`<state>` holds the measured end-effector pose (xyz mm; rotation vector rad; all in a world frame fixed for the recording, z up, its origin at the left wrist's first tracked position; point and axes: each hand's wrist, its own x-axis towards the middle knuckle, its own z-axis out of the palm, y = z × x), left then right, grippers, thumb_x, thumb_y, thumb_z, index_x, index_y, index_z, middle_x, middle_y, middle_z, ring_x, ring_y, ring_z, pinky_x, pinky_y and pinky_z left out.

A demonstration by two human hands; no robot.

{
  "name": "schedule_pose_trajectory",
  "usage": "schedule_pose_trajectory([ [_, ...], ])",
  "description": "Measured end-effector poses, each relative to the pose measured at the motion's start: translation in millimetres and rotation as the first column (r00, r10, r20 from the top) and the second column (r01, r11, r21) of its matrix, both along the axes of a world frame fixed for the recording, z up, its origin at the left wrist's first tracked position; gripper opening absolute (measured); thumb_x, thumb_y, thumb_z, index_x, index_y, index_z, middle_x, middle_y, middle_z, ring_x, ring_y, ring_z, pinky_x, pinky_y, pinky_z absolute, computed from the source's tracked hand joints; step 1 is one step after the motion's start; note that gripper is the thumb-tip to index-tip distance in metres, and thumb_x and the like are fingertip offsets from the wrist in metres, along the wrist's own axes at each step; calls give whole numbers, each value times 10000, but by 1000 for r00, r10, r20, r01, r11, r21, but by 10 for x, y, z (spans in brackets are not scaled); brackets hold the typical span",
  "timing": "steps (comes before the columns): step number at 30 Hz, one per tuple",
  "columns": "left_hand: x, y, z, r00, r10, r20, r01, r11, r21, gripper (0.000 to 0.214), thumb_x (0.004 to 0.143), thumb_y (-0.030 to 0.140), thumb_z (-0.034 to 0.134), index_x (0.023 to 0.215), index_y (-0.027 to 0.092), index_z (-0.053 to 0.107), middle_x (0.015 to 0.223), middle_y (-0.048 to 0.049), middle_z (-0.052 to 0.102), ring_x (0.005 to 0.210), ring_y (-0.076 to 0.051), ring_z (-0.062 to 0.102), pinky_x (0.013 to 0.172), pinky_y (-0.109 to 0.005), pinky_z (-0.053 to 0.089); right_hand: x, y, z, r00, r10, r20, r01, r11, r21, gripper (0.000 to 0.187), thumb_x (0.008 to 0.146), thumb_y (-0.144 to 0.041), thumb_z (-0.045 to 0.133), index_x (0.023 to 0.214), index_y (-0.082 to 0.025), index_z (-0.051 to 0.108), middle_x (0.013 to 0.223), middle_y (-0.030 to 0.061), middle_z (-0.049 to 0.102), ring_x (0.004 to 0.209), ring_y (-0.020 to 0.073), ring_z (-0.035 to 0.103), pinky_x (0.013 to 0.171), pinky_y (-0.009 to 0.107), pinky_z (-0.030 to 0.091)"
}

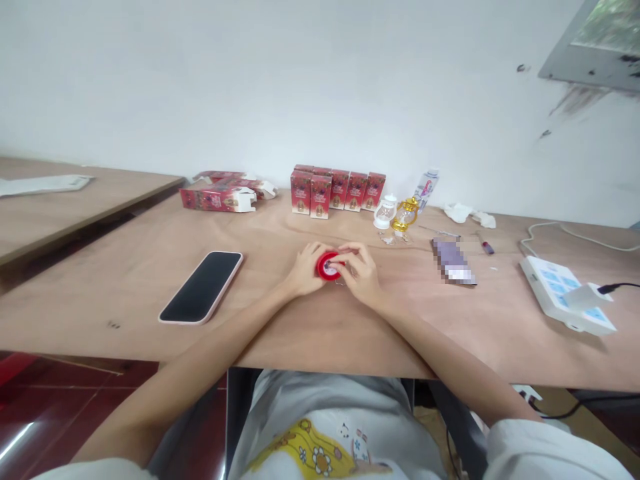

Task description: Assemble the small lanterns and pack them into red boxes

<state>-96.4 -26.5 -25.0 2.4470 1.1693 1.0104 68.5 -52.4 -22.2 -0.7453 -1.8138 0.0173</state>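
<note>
Both my hands meet at the middle of the wooden table around a small round red part. My left hand cups it from the left with curled fingers. From the right, my right hand pinches its top edge with bent fingers. The red part shows a pale centre; its underside is hidden by my fingers.
A black phone in a pink case lies to the left. Red boxes stand in a row at the back, more lie flat. A white and a gold mini lantern, a screwdriver and a white power strip sit right.
</note>
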Motion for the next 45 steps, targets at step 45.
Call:
schedule_pose_trajectory([
  [45, -75, 98, 43, 953, 41, 301, -38, 999, -17, 350, 655, 298, 732, 949, 202, 569, 991, -34, 641, 939, -207, 604, 857, -352, 485, 209, 255, -68, 749, -116, 652, 426, 838, -340, 301, 848, -207, 480, 1116, -173, 613, 1092, 112, 668, 1048, 281, 517, 847, 391, 389],
])
